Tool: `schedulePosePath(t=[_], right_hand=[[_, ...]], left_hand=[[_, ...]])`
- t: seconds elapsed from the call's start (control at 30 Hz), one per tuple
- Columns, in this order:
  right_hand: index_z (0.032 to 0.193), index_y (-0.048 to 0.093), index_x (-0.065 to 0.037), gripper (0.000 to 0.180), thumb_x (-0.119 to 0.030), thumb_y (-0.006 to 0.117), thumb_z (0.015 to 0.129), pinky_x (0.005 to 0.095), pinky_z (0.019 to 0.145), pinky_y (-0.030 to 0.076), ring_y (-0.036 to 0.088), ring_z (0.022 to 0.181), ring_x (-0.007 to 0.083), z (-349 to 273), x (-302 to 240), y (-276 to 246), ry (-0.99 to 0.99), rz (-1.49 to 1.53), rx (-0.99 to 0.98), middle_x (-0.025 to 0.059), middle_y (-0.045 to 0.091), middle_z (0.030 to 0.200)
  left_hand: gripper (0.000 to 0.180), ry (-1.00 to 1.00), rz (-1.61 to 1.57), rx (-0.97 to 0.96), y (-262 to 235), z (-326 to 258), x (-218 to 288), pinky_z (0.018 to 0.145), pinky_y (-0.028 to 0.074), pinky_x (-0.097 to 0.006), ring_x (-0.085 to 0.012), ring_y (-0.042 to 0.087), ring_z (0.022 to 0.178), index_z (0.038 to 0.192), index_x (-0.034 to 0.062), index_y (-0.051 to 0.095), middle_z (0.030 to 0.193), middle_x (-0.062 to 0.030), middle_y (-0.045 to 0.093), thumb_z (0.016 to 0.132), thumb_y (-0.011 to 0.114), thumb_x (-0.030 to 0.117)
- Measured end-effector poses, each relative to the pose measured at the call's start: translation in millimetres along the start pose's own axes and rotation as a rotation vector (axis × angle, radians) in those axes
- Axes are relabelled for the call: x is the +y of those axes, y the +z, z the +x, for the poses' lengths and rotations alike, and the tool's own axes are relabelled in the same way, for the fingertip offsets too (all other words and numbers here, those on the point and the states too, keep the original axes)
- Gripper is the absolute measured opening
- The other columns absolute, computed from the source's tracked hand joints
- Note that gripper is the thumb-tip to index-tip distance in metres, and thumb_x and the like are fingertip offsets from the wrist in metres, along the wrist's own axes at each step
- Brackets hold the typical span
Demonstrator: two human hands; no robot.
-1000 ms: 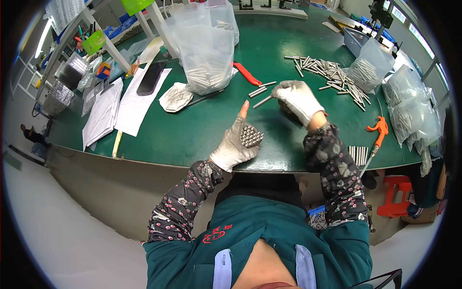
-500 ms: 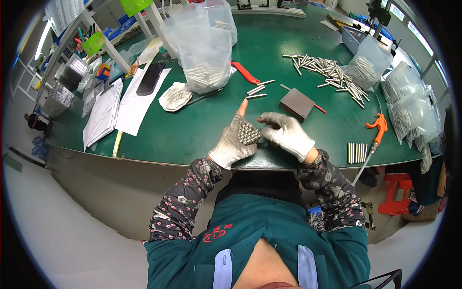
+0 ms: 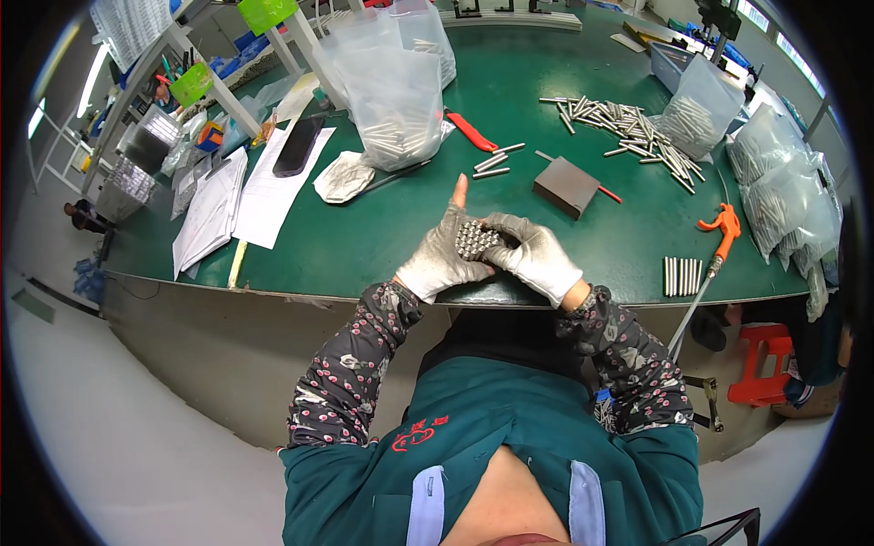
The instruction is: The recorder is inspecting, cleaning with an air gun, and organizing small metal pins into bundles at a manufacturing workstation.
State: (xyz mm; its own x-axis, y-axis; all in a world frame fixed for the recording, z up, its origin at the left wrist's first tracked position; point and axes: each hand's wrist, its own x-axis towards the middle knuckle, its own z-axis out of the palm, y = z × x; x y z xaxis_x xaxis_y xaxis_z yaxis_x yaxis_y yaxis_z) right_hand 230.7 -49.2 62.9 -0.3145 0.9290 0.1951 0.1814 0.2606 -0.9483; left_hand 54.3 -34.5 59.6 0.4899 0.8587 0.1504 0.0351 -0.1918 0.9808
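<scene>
My left hand [image 3: 441, 257], in a pale work glove, is closed round a bundle of metal pins [image 3: 475, 239] with their round ends turned up. Its thumb sticks out away from me. Against the right side of that bundle rests my right hand [image 3: 535, 255], also gloved, its fingers curled; whether a single pin is between them I cannot make out. A few loose pins [image 3: 492, 166] lie just beyond my hands. To their right sits a dark square block [image 3: 566, 187] with a thin red-tipped rod by it.
A pile of pins [image 3: 628, 132] spreads at the far right near filled plastic bags [image 3: 785, 187]. An orange air gun [image 3: 726, 229] lies beside a row of pins [image 3: 682, 277]. At left are a phone [image 3: 299, 146], papers [image 3: 211, 214], a cloth [image 3: 344, 177] and a bag of pins [image 3: 393, 109].
My right hand has moved left and closed in against the bundle in my left hand. The whole view has shifted slightly.
</scene>
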Motion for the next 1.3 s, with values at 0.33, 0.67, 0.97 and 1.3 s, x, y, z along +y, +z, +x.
schedulePosePath(t=[0.33,0.67,0.97,1.3], right_hand=[[0.109,0.059,-0.004,0.037,-0.022,0.064,0.077,0.0319,0.078,0.048,0.062,0.089,0.0289,-1.7,-4.3,1.2,-0.048,-0.125,0.023,0.0175,0.062,0.097],[0.105,0.06,-0.008,0.032,-0.019,0.059,0.075,0.0369,0.074,0.049,0.061,0.085,0.0323,-0.4,-26.8,7.9,-0.073,-0.286,0.028,0.0151,0.063,0.094],[0.104,0.06,-0.01,0.031,-0.018,0.057,0.075,0.0405,0.072,0.048,0.06,0.083,0.0343,-2.5,-28.7,11.2,-0.13,-0.388,0.071,0.0155,0.063,0.091],[0.11,0.057,-0.001,0.041,-0.019,0.067,0.075,0.0308,0.074,0.05,0.063,0.084,0.0243,-2.0,-21.2,11.0,-0.05,-0.308,0.037,0.0165,0.063,0.093]], left_hand=[[0.12,0.037,0.188,0.023,-1.4,0.8,-5.2,0.081,0.043,-0.024,-0.0123,0.053,0.085,0.143,0.0122,-0.009,0.094,-0.0024,0.055,0.058,0.075,-0.002],[0.12,0.073,-0.07,-0.016,-6.7,-0.2,-9.4,0.08,0.044,-0.025,-0.012,0.055,0.085,0.144,0.015,-0.004,0.095,-0.0024,0.057,0.057,0.078,0.001],[0.128,0.112,-0.106,-0.061,-9.3,-2.0,-5.0,0.079,0.045,-0.026,-0.0137,0.056,0.083,0.14,0.0158,-0.017,0.091,-0.0039,0.058,0.059,0.081,0.008],[0.13,0.073,-0.184,-0.053,-9.0,-8.1,1.9,0.083,0.045,-0.029,-0.0157,0.055,0.091,0.139,0.0198,-0.02,0.101,-0.0066,0.057,0.058,0.08,0.003]])
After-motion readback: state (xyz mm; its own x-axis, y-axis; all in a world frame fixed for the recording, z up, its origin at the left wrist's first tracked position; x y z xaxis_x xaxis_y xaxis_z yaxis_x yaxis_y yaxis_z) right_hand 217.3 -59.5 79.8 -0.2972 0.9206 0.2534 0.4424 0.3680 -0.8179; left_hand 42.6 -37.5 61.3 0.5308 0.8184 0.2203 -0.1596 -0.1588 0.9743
